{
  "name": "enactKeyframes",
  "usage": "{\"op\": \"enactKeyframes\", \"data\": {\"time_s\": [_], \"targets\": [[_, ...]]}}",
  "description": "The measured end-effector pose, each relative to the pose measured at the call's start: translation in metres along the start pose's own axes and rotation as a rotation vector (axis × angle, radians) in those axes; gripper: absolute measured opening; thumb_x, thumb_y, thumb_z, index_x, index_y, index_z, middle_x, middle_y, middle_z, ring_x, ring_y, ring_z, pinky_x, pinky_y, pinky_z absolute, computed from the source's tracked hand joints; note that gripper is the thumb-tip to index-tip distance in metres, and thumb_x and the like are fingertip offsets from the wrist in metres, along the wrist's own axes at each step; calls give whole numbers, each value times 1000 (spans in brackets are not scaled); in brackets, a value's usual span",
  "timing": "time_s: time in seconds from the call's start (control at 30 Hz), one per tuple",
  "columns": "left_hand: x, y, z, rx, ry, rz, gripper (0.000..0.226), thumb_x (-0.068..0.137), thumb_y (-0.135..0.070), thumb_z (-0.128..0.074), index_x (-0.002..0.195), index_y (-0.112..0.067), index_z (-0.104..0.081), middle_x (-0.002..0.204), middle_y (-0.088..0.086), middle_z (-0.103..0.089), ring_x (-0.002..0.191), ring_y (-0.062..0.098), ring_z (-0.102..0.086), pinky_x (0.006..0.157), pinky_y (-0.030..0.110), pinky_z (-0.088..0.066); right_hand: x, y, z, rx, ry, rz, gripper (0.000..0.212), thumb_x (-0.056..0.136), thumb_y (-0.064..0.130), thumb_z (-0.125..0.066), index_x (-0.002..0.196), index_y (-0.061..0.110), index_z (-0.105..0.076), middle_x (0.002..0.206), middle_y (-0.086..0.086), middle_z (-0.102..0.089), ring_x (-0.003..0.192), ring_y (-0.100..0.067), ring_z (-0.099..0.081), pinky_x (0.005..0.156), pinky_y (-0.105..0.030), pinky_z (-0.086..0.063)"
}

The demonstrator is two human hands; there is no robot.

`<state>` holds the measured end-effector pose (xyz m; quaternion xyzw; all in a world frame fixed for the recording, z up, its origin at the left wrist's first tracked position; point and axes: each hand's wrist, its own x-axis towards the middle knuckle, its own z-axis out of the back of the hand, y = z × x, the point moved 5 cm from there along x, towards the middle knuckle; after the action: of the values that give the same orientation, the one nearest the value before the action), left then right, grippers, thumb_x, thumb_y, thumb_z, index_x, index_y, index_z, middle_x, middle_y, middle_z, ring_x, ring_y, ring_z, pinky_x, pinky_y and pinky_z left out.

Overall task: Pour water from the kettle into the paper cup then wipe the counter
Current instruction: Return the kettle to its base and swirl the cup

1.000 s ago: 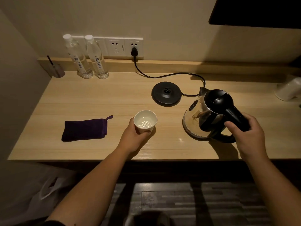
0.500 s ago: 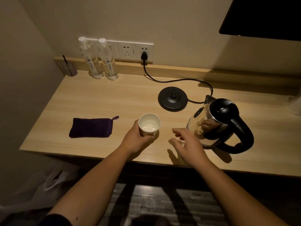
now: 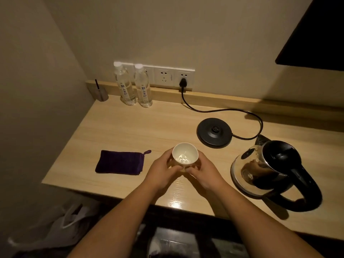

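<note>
One cup [image 3: 185,155], one kettle [image 3: 270,168], one cloth [image 3: 120,162], two bottles [image 3: 133,84], one base [image 3: 214,132] on counter [image 3: 115,127]. Left hand [image 3: 161,169] and right hand [image 3: 205,172] both wrapped around cup at front-centre, forearms angled inward.

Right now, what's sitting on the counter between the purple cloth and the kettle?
In the head view, the paper cup sits between the purple cloth and the kettle, cupped by the left hand and right hand.
</note>
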<state>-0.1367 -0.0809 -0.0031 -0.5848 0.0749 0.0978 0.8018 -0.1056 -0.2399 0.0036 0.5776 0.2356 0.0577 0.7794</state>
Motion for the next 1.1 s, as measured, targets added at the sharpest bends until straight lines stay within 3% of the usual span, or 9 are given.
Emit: {"op": "enactKeyframes", "data": {"time_s": [0.1,0.23,0.37,0.5,0.67,0.8,0.97,1.1], "targets": [[22,-7,17,35,-35,-19,66,83,-24,-74,140,-35,-42,133,-15,-54,122,4,-47,101,34,-43,25,13,-1,0,-18,29,61,79,7,-72,124,37,-45,109,24,-56,93,18,-53,65,-1,-42],[61,-19,46,84,-62,-77,65,84,-21,-73,140,-31,-43,133,-11,-55,122,6,-48,101,34,-44,72,35,-5,-102,-34,61,64,81,13,-72,133,34,-42,115,19,-54,105,-2,-53,80,-12,-42],[107,-26,74,103,-51,-111,66,83,-18,-73,141,-30,-42,134,-10,-55,122,7,-48,102,35,-42,119,53,-10,-115,-64,74,65,81,15,-71,134,37,-39,114,23,-51,102,2,-50,71,-4,-39],[148,-25,93,117,-45,-140,65,82,-18,-74,139,-32,-44,133,-13,-55,118,-1,-48,97,27,-42,162,62,-13,-128,-87,75,67,82,16,-71,138,32,-38,129,10,-51,115,-7,-47,86,-16,-38],[191,-18,108,88,-38,-139,65,81,-19,-75,133,-42,-44,117,-33,-52,106,-22,-43,87,14,-37,203,70,-15,-122,-108,86,66,82,18,-72,136,36,-39,130,11,-51,117,-9,-47,86,-19,-39],[216,-19,111,71,-37,-153,64,79,-20,-75,128,-45,-45,115,-35,-52,108,-19,-45,85,14,-37,229,72,-10,-121,-120,91,68,80,19,-73,136,37,-40,130,9,-52,119,-12,-48,93,-28,-41],[239,-15,109,40,-30,-152,64,78,-21,-76,132,-38,-46,123,-19,-57,117,0,-50,96,28,-41,250,71,-3,-136,-110,88,71,80,19,-75,138,36,-38,133,9,-51,121,-11,-46,96,-31,-40],[242,-7,105,14,-33,-130,63,79,-19,-76,131,-38,-46,119,-26,-55,113,-8,-49,94,24,-42,255,66,-2,-120,-87,68,72,81,15,-74,138,40,-37,134,10,-51,123,-12,-45,98,-33,-41]]}}
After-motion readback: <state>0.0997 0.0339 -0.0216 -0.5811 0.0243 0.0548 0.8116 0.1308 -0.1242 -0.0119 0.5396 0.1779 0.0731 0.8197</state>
